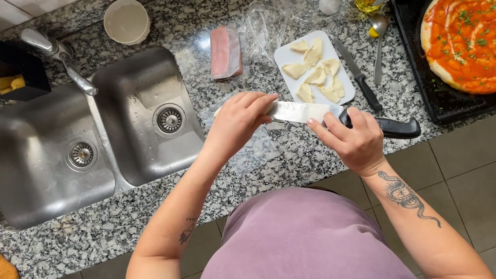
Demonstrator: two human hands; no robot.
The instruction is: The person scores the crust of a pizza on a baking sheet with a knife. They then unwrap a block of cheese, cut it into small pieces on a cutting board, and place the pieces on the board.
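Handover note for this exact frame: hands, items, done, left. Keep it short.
Right hand: grip on the black handle of the knife, blade held level above the counter.
Left hand: fingers on the blade's far end; whether it pinches anything there cannot be told.
Items: cheese slices on the white board, second knife beside it, sauced pizza in the black tray.
Done: cheese sliced, pizza sauced and sprinkled with herbs.
Left: no cheese on the pizza yet.

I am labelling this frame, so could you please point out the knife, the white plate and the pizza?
knife [305, 111], head view, flat of blade.
white plate [286, 54], head view, bare left corner.
pizza [482, 40], head view, sauced middle.
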